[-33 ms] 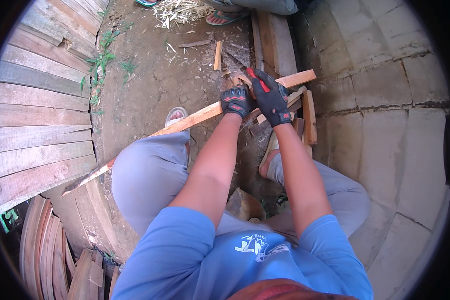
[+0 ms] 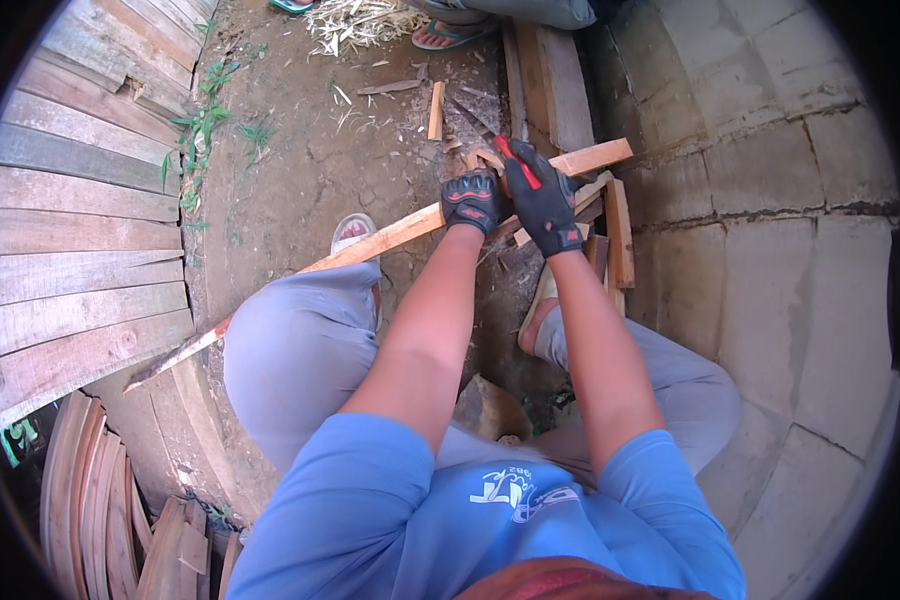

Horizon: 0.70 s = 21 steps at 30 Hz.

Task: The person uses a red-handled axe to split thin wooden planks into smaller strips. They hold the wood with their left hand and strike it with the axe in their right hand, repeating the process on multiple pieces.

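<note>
A long wooden strip [image 2: 385, 240] runs slantwise from beside my left knee, under both hands, to the right wall side. My gloved left hand [image 2: 473, 200] is closed round the strip, its fingers mostly hidden. My right hand [image 2: 542, 200], in a matching black glove, lies right beside it over the strip. It grips a red-handled knife [image 2: 518, 160], whose narrow pointed blade slants up and left, away from me. Small wood ends [image 2: 483, 158] stick out just beyond my left hand; whether they are held cannot be seen.
Cut wood pieces [image 2: 618, 235] lie by my right foot along the block wall [image 2: 770, 270]. A plank wall [image 2: 80, 240] stands left, stacked boards [image 2: 100, 490] lower left. Shavings [image 2: 355, 25] and another person's sandalled foot [image 2: 455, 35] are ahead. A stone [image 2: 492, 408] sits between my legs.
The knife and right hand have shifted very slightly toward me; everything else stands the same.
</note>
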Motion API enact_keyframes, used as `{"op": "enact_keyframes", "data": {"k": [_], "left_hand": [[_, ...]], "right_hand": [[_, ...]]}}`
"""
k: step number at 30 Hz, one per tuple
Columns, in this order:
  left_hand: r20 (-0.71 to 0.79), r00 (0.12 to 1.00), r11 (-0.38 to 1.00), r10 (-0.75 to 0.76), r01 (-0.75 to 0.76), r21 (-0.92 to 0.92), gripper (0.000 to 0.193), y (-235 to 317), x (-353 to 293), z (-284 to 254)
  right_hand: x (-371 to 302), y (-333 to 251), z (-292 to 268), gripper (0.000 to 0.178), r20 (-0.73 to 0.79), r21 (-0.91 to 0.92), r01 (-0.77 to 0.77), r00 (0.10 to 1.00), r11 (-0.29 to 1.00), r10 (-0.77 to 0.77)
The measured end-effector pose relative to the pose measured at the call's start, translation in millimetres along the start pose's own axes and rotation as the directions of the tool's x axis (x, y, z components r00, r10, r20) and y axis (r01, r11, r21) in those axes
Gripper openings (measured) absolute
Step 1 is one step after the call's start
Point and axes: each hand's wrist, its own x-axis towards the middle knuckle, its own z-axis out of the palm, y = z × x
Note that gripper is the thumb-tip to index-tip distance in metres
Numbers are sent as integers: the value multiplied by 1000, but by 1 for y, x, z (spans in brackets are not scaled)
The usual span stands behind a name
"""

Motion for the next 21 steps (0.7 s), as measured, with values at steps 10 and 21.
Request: {"op": "enact_keyframes", "data": {"k": [10,21], "left_hand": [[-77,996,996,42,-35,83,61,-7,-2,-1],[78,997,1000,-20,20,2,54,-10,15,-5]], "right_hand": [[-37,-7,-17,46,38,80,-46,998,996,43],[-115,-59,-121,38,120,-21,-267,956,964,267]]}}
